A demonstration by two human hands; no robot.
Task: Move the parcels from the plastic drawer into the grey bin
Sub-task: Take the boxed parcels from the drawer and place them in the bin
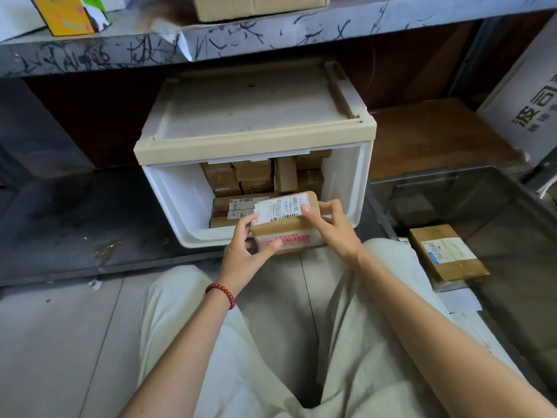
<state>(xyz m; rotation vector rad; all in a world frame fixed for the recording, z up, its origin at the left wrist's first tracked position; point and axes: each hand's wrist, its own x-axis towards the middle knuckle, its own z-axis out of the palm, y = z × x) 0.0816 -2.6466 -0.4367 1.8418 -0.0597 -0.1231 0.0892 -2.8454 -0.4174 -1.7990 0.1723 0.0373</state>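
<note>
A white plastic drawer (177, 203) stands pulled open under a beige unit, with several brown cardboard parcels (250, 173) stacked inside. Both my hands hold one brown parcel (289, 227) with a white label and red print, at the drawer's front edge. My left hand (244, 251) grips its left end, thumb on the front face. My right hand (328, 227) grips its right end, fingers curled over the top. The grey bin (452, 182) sits on the floor to the right, and one labelled parcel (446, 251) lies in it.
A scribbled grey shelf (271, 34) overhangs the drawer unit, with a cardboard box (259, 4) on top. A large white printed box (527, 95) leans at the far right. My knees in pale trousers (187, 327) fill the foreground on a grey tiled floor.
</note>
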